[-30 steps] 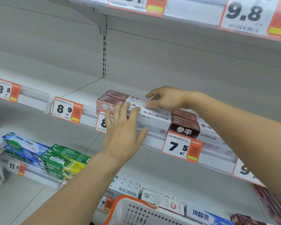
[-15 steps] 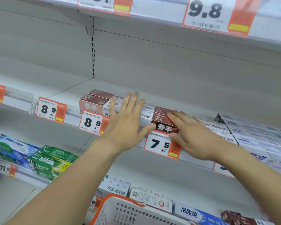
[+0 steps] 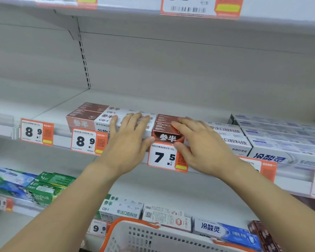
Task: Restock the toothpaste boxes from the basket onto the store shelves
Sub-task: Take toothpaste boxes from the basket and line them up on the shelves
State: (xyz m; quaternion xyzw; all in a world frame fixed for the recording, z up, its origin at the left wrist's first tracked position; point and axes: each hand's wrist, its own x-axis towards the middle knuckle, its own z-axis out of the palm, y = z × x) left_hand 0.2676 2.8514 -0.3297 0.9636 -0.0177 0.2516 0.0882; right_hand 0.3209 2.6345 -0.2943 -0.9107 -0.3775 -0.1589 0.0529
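Light: bright, even, diffuse.
Shadows: soft, beneath the upper shelf (image 3: 171, 24).
Blur: green toothpaste boxes (image 3: 49, 188) and right-edge boxes smeared.
Distortion: wide-angle bowing at edges.

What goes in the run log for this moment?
left hand: flat on brown-and-white boxes | right hand: on dark brown box | shelf | basket: below

on the middle white metal shelf (image 3: 116, 99), two brown-and-white toothpaste boxes (image 3: 91, 115) lie left of the dark brown boxes (image 3: 166, 130), with the white perforated plastic basket (image 3: 153, 237) below in front.
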